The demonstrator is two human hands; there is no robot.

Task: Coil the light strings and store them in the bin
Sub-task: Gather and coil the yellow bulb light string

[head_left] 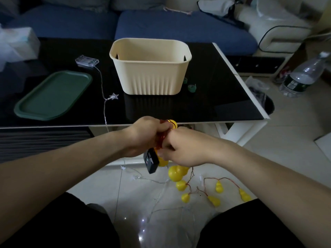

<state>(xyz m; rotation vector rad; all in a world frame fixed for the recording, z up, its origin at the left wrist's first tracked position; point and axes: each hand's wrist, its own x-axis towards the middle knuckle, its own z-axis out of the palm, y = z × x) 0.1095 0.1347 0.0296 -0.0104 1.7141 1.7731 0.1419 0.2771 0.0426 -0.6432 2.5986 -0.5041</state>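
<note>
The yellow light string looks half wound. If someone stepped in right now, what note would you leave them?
Left hand: grips the coiled part of the yellow light string; its black battery box hangs below.
Right hand: pinches the wire at the coil.
Rest of that string trails on the floor.
Star light string: uncoiled, running from the table over its edge to the floor.
Bin: on the table; nothing visible inside.
Left: finish coiling, bin it, then the star string.

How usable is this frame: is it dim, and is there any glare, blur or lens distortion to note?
Head view: dim overall, the sofa nearly lost in shadow; the glossy black table mirrors the cream bin; small glare spots on the floor tiles; wide-angle bending at the table edge and forearms; the tissue box at far left is smeared; both hands stay sharp enough.
</note>
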